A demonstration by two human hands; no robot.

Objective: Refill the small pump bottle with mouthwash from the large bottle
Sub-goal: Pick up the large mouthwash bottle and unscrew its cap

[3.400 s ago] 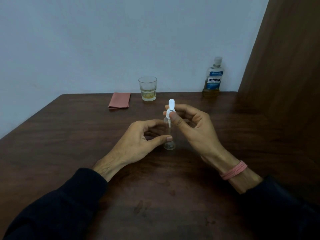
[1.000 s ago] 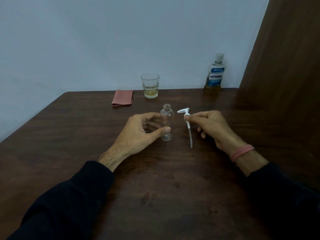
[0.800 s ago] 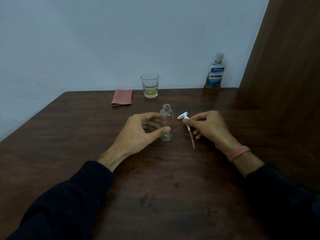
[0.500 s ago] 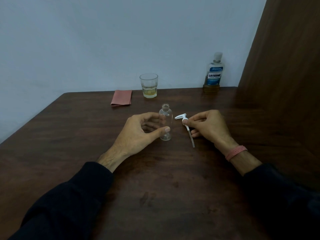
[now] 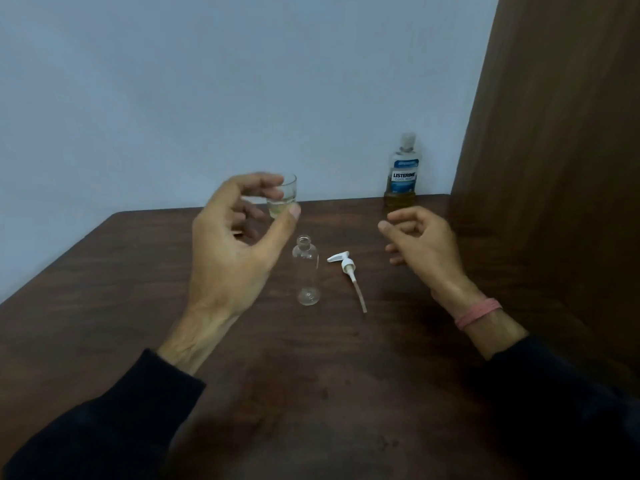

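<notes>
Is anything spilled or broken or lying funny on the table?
Nothing looks spilled or broken. The one odd-looking thing is the white pump: it lies on its side on the table, right beside the small clear bottle, which stands upright with its neck open. That fits refilling. The mouthwash bottle stands capped at the back.

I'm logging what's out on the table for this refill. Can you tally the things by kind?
Bottles: 2, the small clear bottle and the large mouthwash bottle
Pump tops: 1, the white pump head lying beside the small bottle
Drinking glasses: 1, the glass partly behind the left hand
Total: 4
</notes>
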